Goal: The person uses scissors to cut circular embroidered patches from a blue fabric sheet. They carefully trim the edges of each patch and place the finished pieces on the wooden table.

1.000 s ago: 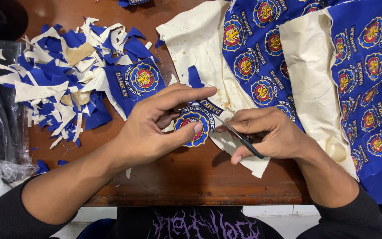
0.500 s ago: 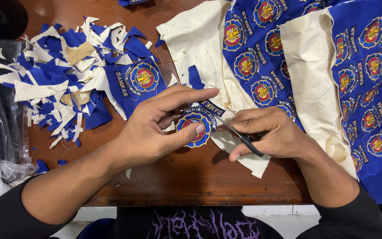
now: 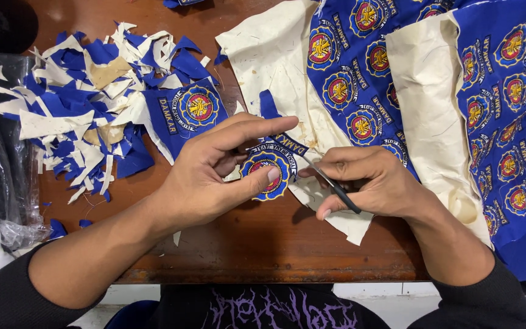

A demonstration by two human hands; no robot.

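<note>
Centrally, the left hand pinches a round embroidered patch between thumb and fingers, while the right hand grips small scissors at its edge. Blue-and-cream scraps lie left on the wooden worktop; uncut patch fabric spreads right.

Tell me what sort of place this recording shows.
Probably a small sewing or patch-making workbench: a wooden table with a sheet of embroidered round badges, a pile of blue and cream offcuts, and the right hand working scissors round one badge.
</note>
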